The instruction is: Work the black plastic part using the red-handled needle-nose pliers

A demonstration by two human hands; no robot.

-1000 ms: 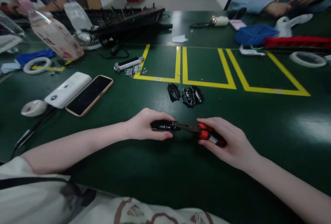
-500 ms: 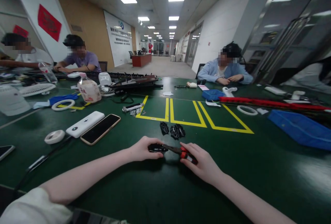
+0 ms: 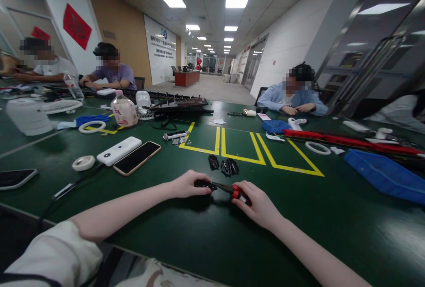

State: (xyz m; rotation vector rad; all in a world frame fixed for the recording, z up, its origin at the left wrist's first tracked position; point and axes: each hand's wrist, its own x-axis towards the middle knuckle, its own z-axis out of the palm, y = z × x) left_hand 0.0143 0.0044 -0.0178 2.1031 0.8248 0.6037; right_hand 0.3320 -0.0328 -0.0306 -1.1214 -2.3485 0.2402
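Note:
Near the middle of the green table point(image 3: 186, 229), my left hand point(image 3: 191, 184) pinches a small black part point(image 3: 205, 185) between thumb and fingers. My right hand point(image 3: 254, 200) is wrapped round red-handled pliers point(image 3: 238, 193), whose dark jaws point left and meet the right end of the black part. Whether the jaws are closed on it is too small to tell. Just beyond my hands lie similar black parts: one point(image 3: 213, 162) on the left and a small cluster point(image 3: 229, 167) beside it.
Yellow tape outlines point(image 3: 244, 158) mark the table ahead. To the left lie a phone point(image 3: 137, 158), a white power bank point(image 3: 119, 151) with a cable, and a tape roll point(image 3: 83, 163). Blue trays point(image 3: 387, 174) point(image 3: 275, 126) are on the right. Several people sit across the table.
The camera view has shifted slightly, so the table items on the left appear farther right. My hands still hold the black part and the pliers in nearly the same pose.

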